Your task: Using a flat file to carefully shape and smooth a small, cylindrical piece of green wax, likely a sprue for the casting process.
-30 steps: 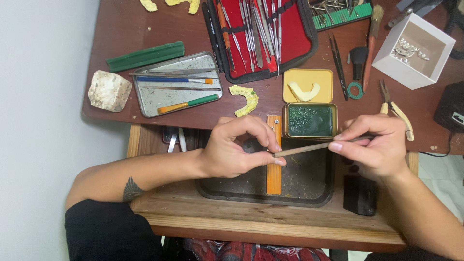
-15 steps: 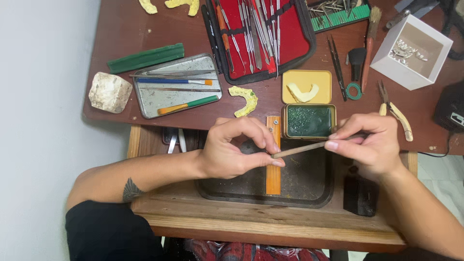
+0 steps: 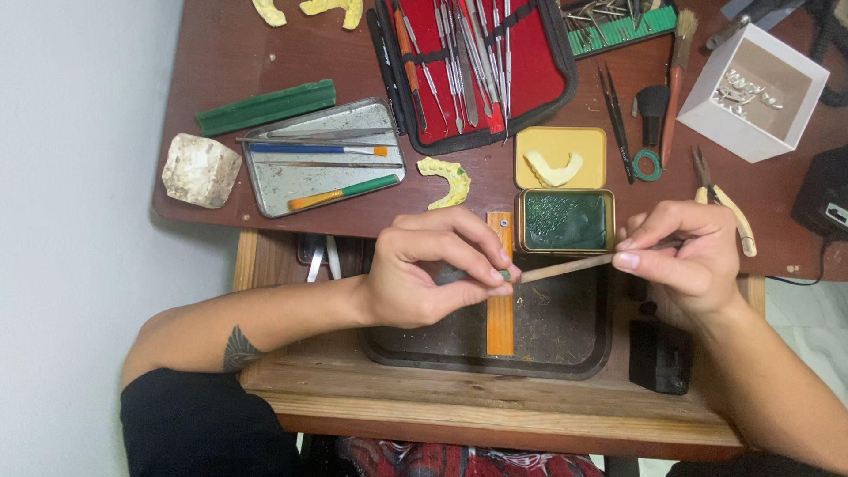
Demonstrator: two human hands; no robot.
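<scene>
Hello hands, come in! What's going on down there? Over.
Left hand pinches small green piece. Right hand holds thin tool, tip on piece. Dark tray below; nothing blocking.

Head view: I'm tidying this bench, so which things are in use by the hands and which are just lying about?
In use:
left hand pinching a small green piece
right hand holding a thin tool against it
dark tray beneath

Lying about:
red instrument case
metal tray of brushes
yellow dental casts
white box
pliers

Observed: my right hand (image 3: 685, 256) shifted slightly left, drawing thin tool (image 3: 570, 265) along; my left hand (image 3: 433, 269) lowered marginally over tray.
</scene>
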